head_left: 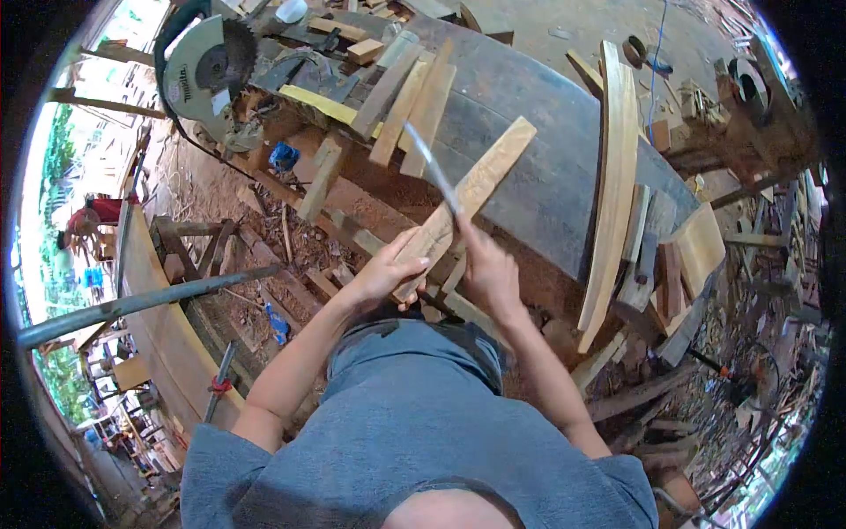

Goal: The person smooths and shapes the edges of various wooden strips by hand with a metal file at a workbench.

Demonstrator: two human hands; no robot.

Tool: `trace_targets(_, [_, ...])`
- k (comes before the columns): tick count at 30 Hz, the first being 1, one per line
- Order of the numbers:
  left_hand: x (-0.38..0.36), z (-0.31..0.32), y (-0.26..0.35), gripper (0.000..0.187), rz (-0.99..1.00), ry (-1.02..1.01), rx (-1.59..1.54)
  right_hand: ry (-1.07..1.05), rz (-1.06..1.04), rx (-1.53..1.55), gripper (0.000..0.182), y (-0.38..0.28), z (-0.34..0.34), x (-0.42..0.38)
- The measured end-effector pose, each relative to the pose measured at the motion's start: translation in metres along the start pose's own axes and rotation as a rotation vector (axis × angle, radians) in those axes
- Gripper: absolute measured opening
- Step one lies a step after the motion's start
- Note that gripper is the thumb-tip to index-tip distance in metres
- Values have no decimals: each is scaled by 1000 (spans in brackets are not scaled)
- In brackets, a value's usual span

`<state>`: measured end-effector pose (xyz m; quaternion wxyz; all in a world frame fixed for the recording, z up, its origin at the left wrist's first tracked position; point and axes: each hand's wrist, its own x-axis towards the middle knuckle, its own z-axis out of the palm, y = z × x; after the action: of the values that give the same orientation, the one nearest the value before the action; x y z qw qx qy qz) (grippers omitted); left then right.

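Note:
My left hand [389, 266] is wrapped round the near end of a narrow wooden board [493, 163], thumb on its top face. The board slants away to the upper right over the table. My right hand [487, 271] is closed on a long, narrow, grey metal blade-like tool [429, 160]. The tool crosses over the board and points up and left, its lower part at the board's right edge. Whether it is a knife or a file I cannot tell. Both hands are close in front of my body.
A dark worktable [529, 225] lies ahead, with long curved boards [612, 194] along its right side. Several short wood strips [429, 119] rest at its left. A miter saw [207, 75] stands at the upper left. A metal pipe [150, 301] juts in from the left.

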<state>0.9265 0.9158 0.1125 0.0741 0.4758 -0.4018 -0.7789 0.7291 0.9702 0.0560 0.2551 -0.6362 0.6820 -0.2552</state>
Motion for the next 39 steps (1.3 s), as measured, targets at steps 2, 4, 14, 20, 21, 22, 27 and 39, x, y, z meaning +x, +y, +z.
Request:
trace_targets(2, [-2,5,4,61,-35,8,-22,7,160,-59,64,26,-3,35])
trace_targets(4, [-3,7,7,59,-24,3,-2,27,328,-97,59,40,-23,75])
trace_targets(14, [-2,-3,13,55,-78,6,-5,-86,126,-136,71,8,-4,15])
trace_targets(20, [-5,-6,15,55,-102,3,-26,66,339,-51,54,58,-11,102])
trace_targets(21, [-3,-8,19,55,-100,-2,-4,1,346,-35,57,46,-15,93])
trace_targets(22, [1,-13,19,55,-88,2,-10,-71,347,-22,60,27,-16,72])
trace_targets(27, [2,-17,16,53,-91,9,60,-26,240,-1,63,26,-3,34])
trace_targets(39, [4,-27,29,53,-5,28,224,12,226,96,60,28,-15,47])
